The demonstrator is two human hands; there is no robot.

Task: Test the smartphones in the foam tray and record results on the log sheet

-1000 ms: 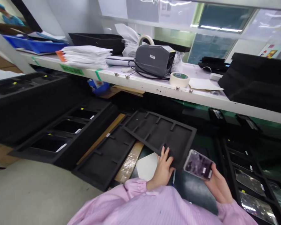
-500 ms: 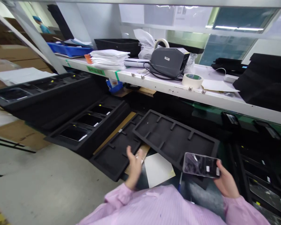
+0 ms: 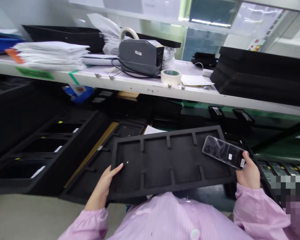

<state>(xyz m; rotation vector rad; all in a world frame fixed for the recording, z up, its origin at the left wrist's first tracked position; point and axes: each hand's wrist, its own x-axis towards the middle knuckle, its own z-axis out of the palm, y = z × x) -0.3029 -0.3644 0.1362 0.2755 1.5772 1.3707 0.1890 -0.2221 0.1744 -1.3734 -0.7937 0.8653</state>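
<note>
My left hand [image 3: 105, 182] is closed on the left end of a black foam tray [image 3: 156, 163], thumb over its rim. Raised bars split this tray into several shallow bays, all bare. In my right hand [image 3: 248, 171] is a phone [image 3: 223, 151], dark and glossy in clear plastic film with small white labels, gripped by its right end. It hovers above the tray's right-hand bay. Whether my right fingers also touch the tray's edge is hidden. A second black foam tray [image 3: 77, 181] lies partly beneath the first, to its left.
Foam trays with dark screens [image 3: 42, 145] are stacked at left. More wrapped devices [image 3: 280, 169] lie at right. Across the front runs a white shelf [image 3: 145, 87] bearing a grey machine [image 3: 140, 56], a tape roll [image 3: 170, 77], white packets [image 3: 52, 55] and black foam blocks [image 3: 260, 76].
My left hand has taken hold of the black foam tray, which has turned and come nearer to me. The phone stays in my right hand. My view has swung right.
</note>
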